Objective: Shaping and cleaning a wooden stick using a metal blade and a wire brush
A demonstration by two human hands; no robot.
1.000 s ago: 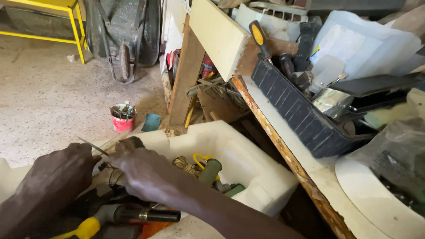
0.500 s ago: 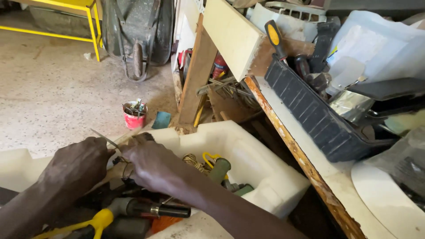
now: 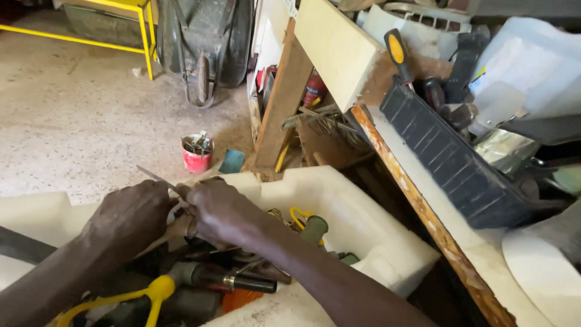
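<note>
- Yellow-handled tool (image 3: pixel 130 298) lies at the lower left among dark tools inside the white foam tray (image 3: pixel 363 212).
- Left hand (image 3: pixel 130 221) is closed in a tight grip around the near end of a thin metal strip (image 3: pixel 156 177), above the tray's left part.
- The strip is slim, grey and pointed, slanting up to the left past the knuckles. It looks light and stiff, with possibly sharp edges, so it is best taken low, near the hands.
- Right hand (image 3: pixel 221 209) touches the left, its grip narrow and pinched on the same strip.
- Red cup (image 3: pixel 196 154) stands on the floor beyond.
- Dark crate (image 3: pixel 454 163) sits on the desk (image 3: pixel 423 209) at right.
</note>
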